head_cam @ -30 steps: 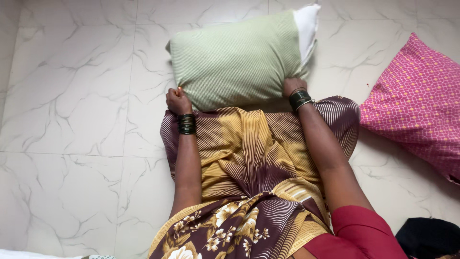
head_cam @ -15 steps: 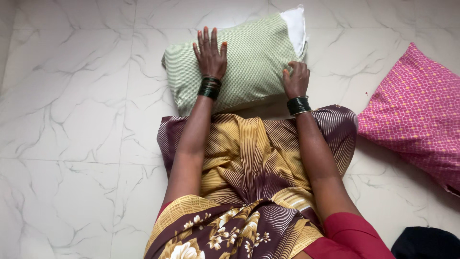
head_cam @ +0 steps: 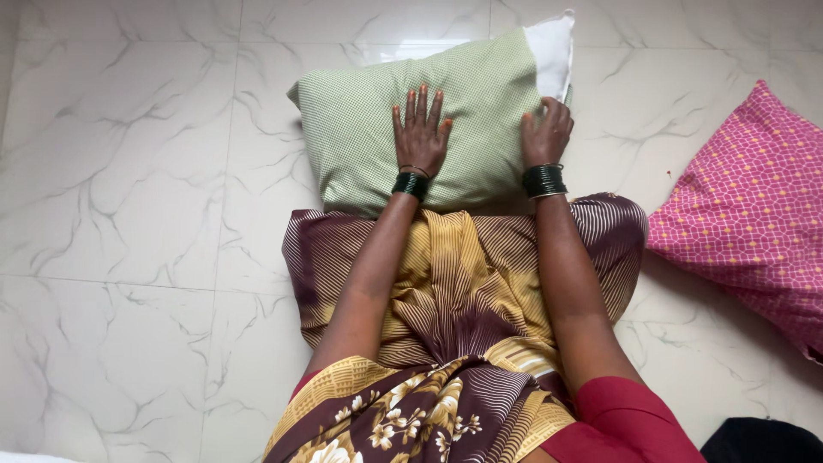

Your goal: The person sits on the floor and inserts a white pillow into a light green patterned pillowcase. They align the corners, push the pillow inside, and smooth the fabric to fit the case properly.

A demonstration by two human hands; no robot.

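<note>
- In the upper middle of the frame, a green pillow (head_cam: pixel 411 120) lies on the white marble floor (head_cam: pixel 129 171), its near edge against the person's lap.
- Left hand (head_cam: pixel 420 137): spread flat, palm down on the pillow's middle, fingers straight and apart; it presses, grips nothing.
- Right hand (head_cam: pixel 545 135): curled over the pillow's right end, fingers bent onto the fabric beside the open mouth of the cover; whether it pinches cloth I cannot tell.
- Judgement: the pressing goes best with the flat palm kept central and the right hand steadying the open end, so the filling settles evenly and does not bunch toward one corner.
- Pillow look: pale green cover with a fine check, plump, slightly dented under the palm; white inner pillow (head_cam: pixel 550 47) pokes out at upper right.
- At the right edge, well apart, a pink patterned pillow (head_cam: pixel 746 206).
</note>
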